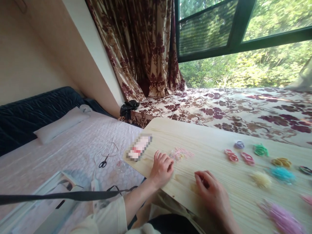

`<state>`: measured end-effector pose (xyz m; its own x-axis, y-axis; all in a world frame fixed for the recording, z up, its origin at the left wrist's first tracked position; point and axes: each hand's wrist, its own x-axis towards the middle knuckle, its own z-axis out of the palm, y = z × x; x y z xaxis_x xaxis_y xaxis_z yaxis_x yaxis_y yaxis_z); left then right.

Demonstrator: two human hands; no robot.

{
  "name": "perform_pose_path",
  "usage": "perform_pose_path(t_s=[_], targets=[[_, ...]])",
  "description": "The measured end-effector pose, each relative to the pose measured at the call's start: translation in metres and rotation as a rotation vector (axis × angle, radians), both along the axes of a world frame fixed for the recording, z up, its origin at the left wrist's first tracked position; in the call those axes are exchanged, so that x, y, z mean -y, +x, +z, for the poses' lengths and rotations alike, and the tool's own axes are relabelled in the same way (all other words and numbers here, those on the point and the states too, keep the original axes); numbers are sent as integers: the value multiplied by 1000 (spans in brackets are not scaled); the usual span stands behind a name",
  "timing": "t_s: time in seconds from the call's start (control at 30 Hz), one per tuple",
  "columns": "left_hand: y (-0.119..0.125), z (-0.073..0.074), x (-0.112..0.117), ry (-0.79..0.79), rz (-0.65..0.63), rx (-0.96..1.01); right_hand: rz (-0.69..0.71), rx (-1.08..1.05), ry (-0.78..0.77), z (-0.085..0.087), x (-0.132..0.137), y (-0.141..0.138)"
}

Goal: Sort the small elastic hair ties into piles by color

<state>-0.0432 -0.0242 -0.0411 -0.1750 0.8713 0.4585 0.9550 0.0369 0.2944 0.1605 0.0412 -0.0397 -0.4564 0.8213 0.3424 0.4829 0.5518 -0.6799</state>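
Loose pile of small pink pieces point(181, 154) is on the desk point(175, 133), just beside the fingertips of the left hand point(162, 167); can't tell if they touch. Left grip: fingers curled in, can't tell if anything's inside. Right hand point(214, 190) is at the desk too, thumb and index bent toward each other; can't tell if they're pinching something tiny. Pieces look thin and light, so I'd handle one at a time, fingertips only, other hand steadying, no wrist dragging through the pile. Keep them apart from the green coil point(260, 149) and purple bundle point(285, 215) further right. Scissors point(103, 163) are on the bed point(73, 139)
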Motion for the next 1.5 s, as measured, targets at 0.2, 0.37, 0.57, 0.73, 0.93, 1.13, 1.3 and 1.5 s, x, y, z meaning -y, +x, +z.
perform_pose_path(t_s=[0.2, 0.37, 0.57, 0.73, 0.93, 1.13, 1.3, 1.5], targets=[[1, 2, 2, 4, -13, 32, -2, -3, -6, -2, -1, 0], [0, 0, 3, 5, -21, 81, -57, -6, -13, -1, 5, -2], [0, -3, 2, 34, -43, 147, 3, 24, -1, -1, 3, 1], [-3, -5, 4, 60, -40, 204, -26, 74, 37, 2, 6, 1], [-5, -4, 3, 68, -44, 245, -49, 138, 109, 11, 8, -2], [-6, -5, 4, 85, -82, 262, -58, 153, 144, 9, 9, -2], [-9, -4, 4, 115, -89, 267, -66, 149, 165, 6, 10, -2], [-8, -2, 7, 131, -118, 264, -66, 142, 197, 5, 10, -3]])
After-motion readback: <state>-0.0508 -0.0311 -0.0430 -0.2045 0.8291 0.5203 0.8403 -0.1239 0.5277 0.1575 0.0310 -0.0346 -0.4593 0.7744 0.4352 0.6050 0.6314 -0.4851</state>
